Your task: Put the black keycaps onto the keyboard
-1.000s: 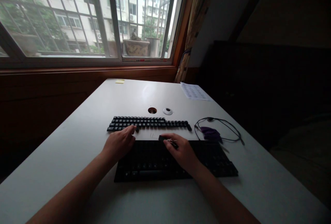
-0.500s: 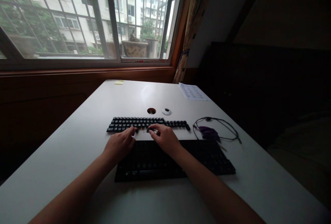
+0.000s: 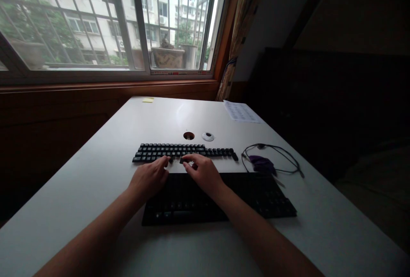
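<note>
Rows of loose black keycaps (image 3: 169,149) lie along the far side of a black keyboard (image 3: 253,191). My left hand (image 3: 150,179) reaches over the keyboard's left part. Its fingers are drawn together at a small dark keycap (image 3: 171,160) in front of the nearest row; the thumb is partly hidden. Between the thumb and forefinger of my right hand (image 3: 203,172) is another dark keycap (image 3: 182,160), just right of the left fingertips. My right forearm crosses above the keyboard and covers part of its keys.
To the right, a coiled black cable (image 3: 288,157) lies around a dark purple cloth (image 3: 262,164). A printed sheet (image 3: 241,111) and yellow sticky notes (image 3: 147,100) are at the white table's (image 3: 105,149) far edge. Beyond the keycaps are a cable hole (image 3: 188,135) and its round cover (image 3: 208,136).
My right fingertips, with the keycap, have shifted slightly left toward my left hand. The left hand has barely moved. The camera view has shifted a little.
</note>
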`<state>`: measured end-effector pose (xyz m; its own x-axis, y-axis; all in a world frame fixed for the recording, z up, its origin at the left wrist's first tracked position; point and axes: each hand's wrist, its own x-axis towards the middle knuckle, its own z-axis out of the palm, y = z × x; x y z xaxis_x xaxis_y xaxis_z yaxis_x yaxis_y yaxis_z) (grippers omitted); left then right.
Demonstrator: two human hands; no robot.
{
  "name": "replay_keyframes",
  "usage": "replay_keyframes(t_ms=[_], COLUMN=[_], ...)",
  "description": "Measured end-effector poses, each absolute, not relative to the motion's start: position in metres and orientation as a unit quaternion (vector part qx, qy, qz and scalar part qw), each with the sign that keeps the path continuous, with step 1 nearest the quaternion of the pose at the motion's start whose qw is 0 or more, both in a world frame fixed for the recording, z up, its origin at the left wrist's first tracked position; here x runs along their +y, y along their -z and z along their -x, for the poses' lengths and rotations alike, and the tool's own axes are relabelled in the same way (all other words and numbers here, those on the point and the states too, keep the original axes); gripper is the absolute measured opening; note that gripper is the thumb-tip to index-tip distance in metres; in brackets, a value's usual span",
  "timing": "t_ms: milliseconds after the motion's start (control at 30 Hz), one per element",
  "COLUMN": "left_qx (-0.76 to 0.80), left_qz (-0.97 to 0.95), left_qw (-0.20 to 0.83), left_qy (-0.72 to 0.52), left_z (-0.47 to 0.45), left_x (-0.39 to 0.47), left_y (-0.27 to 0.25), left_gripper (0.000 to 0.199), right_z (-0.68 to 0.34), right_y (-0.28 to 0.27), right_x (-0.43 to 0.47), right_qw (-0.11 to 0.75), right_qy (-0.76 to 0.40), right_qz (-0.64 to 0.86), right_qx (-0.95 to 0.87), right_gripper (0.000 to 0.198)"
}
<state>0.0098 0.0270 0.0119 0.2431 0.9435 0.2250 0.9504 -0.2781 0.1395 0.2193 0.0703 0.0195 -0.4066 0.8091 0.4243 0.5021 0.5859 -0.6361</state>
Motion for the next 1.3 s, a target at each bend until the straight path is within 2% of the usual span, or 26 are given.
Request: replay_keyframes(t_ms=[467, 800, 933, 1067, 1300], left_qx=[-0.61, -0.623, -0.633, -0.645, -0.665], left_qz=[0.779, 0.756, 0.733, 0.679, 0.565], left_qw=[0.027, 0.026, 0.031, 0.047, 0.068], left_qy=[0.143, 0.197, 0.246, 0.347, 0.483], left_z=[-0.01, 0.001, 0.006, 0.014, 0.042], left_x=[0.025, 0.03, 0.03, 0.032, 0.041], left_y=[-0.017, -0.016, -0.02, -0.023, -0.035], left_gripper=[0.035, 0.021, 0.014, 0.006, 0.004], right_z=[-0.219, -0.224, -0.228, -0.228, -0.206], right_y=[-0.018, -0.025, -0.034, -0.044, -0.041], right_x=[0.068, 0.063, 0.061, 0.06, 0.07], right_qw=[0.379, 0.409, 0.434, 0.431, 0.338], right_qy=[-0.214, -0.191, -0.125, -0.081, -0.11], right_qz=[0.406, 0.413, 0.406, 0.396, 0.371], right_qx=[-0.803, -0.791, -0.795, -0.807, -0.858], right_gripper=[0.019, 0.012, 0.022, 0.02, 0.018])
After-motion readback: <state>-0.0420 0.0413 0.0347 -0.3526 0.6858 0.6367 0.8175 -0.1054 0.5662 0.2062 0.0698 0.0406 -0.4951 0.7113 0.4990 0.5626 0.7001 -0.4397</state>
